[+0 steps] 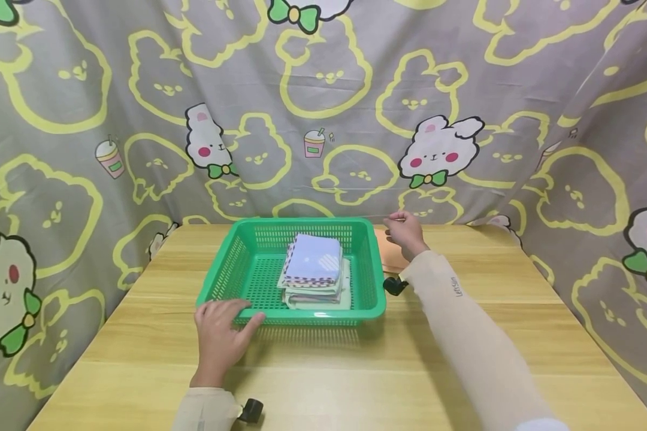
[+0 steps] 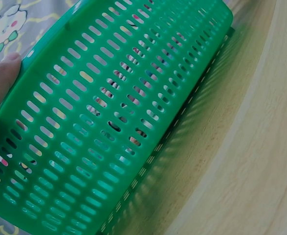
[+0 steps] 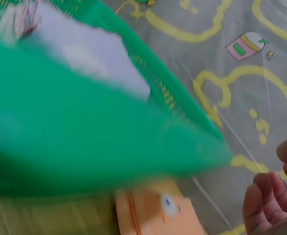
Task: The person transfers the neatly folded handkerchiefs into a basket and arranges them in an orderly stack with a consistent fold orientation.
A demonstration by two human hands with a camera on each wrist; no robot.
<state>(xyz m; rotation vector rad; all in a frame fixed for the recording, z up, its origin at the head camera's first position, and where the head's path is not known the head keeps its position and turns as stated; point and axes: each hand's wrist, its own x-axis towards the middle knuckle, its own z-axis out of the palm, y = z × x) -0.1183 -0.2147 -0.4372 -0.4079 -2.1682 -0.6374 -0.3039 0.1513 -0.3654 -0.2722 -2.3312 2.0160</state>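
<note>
A green plastic basket (image 1: 374, 269) with slotted walls sits on the wooden table. Inside it, right of the middle, is a stack of folded cloths (image 1: 315, 257), a pale lilac one on top. My left hand (image 1: 223, 332) grips the basket's rim at the front left corner; in the left wrist view the thumb (image 2: 4, 78) lies along the rim. Beyond the back right corner, my right hand (image 1: 407, 233) is raised, its fingers loosely bent and apart from the basket in the right wrist view. Below it lies an orange item (image 1: 390, 251), perhaps folded cloth, partly hidden by hand and basket.
Behind and beside the wooden table (image 1: 323, 383) hangs a grey curtain (image 1: 323, 90) with yellow outlines and white rabbit figures. It meets the table's back edge close to my right hand. A black wrist camera (image 1: 393, 285) hangs beside the basket's right wall.
</note>
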